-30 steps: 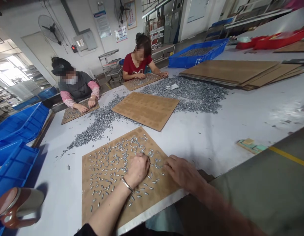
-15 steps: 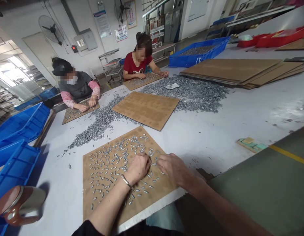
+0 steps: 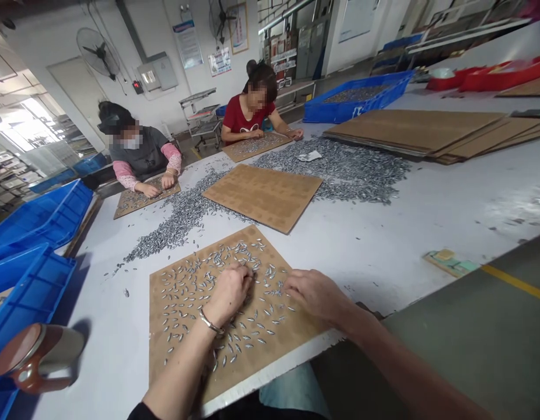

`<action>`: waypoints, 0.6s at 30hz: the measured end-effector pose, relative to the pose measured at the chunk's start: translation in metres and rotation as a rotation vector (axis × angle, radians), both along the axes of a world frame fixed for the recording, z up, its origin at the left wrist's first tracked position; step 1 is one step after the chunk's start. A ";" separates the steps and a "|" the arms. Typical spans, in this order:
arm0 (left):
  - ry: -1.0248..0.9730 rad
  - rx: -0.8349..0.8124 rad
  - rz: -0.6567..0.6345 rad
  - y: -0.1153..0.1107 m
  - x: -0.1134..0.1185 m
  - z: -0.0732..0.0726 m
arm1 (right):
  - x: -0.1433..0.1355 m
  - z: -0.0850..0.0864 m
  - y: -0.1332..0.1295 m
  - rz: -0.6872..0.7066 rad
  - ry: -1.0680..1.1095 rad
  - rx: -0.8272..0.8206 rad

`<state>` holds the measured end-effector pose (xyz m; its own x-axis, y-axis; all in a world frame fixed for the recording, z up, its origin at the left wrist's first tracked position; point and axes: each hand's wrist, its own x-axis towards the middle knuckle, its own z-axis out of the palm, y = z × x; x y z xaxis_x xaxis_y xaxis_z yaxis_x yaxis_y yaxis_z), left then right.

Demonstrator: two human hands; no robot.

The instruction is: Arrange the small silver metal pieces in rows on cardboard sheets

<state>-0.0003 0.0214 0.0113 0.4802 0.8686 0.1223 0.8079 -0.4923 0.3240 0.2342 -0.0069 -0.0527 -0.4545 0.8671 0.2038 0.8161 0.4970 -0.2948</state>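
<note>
A brown board [image 3: 261, 373] lies at the table's near edge, scattered with small silvery spindle-shaped metal pieces [image 3: 176, 312]. My left hand [image 3: 230, 291], with a bangle at the wrist, rests over the middle of the board; its fingers are curled together and their tips are partly hidden. Over the board's right side is my right hand [image 3: 316, 294], fingers pinched at the pieces there. Whatever either hand grips is too small or too covered to make out. Beyond the board spreads a long heap of the same metal pieces [image 3: 165, 230].
A bare brown board [image 3: 263, 195] lies on the heap, and a stack of boards [image 3: 418, 128] stands at the right. Blue crates [image 3: 38, 219] and a lidded mug [image 3: 42, 356] are on the left. Two people [image 3: 141, 151] work across the table. A green pad [image 3: 451, 263] lies at the right edge.
My left hand has moved left across the board, away from my right hand. My right hand stays near the board's right edge. The whole view has shifted slightly.
</note>
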 end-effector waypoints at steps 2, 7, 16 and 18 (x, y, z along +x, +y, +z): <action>0.006 -0.010 0.010 -0.001 -0.003 0.002 | 0.004 0.001 0.005 -0.034 -0.006 0.013; 0.020 -0.040 0.014 -0.002 -0.003 -0.006 | -0.005 -0.009 0.011 -0.003 -0.052 0.019; 0.078 -0.075 -0.039 0.006 0.021 -0.028 | -0.012 -0.006 0.011 0.058 -0.099 0.037; 0.085 -0.079 -0.057 0.007 0.029 -0.033 | -0.011 -0.004 0.009 0.066 -0.118 0.023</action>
